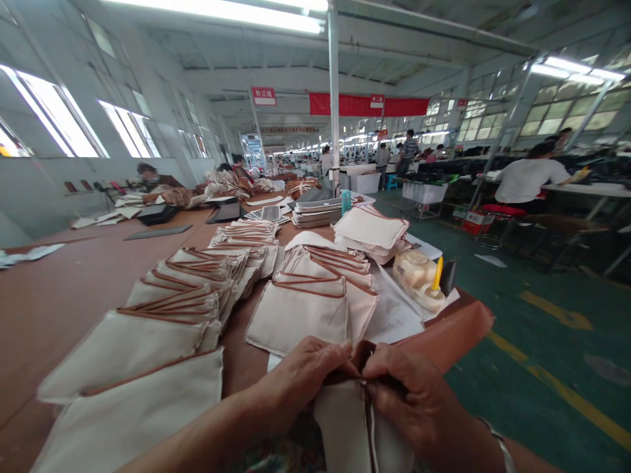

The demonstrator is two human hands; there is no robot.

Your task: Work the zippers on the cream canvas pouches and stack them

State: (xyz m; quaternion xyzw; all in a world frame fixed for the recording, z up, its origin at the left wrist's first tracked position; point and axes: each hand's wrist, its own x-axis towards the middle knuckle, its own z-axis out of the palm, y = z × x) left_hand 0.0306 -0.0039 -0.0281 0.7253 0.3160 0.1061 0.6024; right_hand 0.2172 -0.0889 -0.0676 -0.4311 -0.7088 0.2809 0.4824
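At the bottom centre, my left hand pinches the brown edge of a cream fabric piece. My right hand, wearing a bracelet at the wrist, pinches the same brown edge just beside it, with the fingertips of both hands nearly touching. The piece hangs down below my hands, and its lower end runs out of view. Ahead of my hands lies a fanned stack of cream pieces with brown edging. A longer overlapping row of similar pieces stretches along the left.
On the brown table, a pale container with a yellow-handled tool stands right of the stacks. Behind are a cream stack, a blue-green cylinder and dark panels. A seated person in white works at right.
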